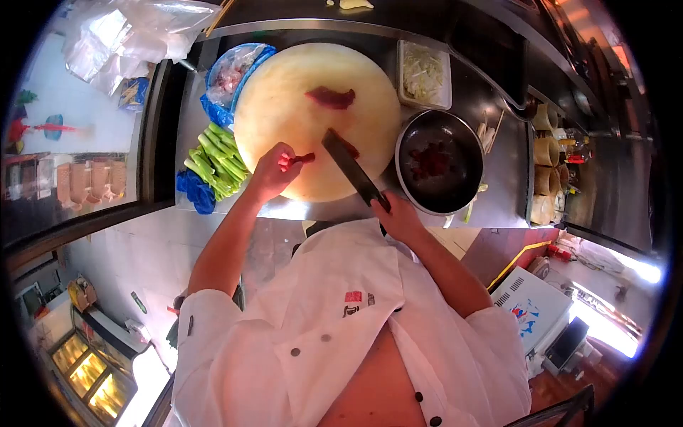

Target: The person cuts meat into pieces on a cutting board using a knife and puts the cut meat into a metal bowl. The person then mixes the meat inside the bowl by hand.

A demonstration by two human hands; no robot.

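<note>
On the round cutting board, my left hand is closed on a small strip of red meat near the board's front left. My right hand is wrapped round the handle of a cleaver, whose blade reaches over the board toward the middle. Beside the blade lies another piece of red meat, partly hidden by it. A larger dark red piece rests farther back. To the right, a dark bowl holds cut red meat.
Green stalks and a blue bag lie left of the board. An open blue bag touches its back left. A white tub of pale shreds stands behind the bowl. Woven cups line the far right.
</note>
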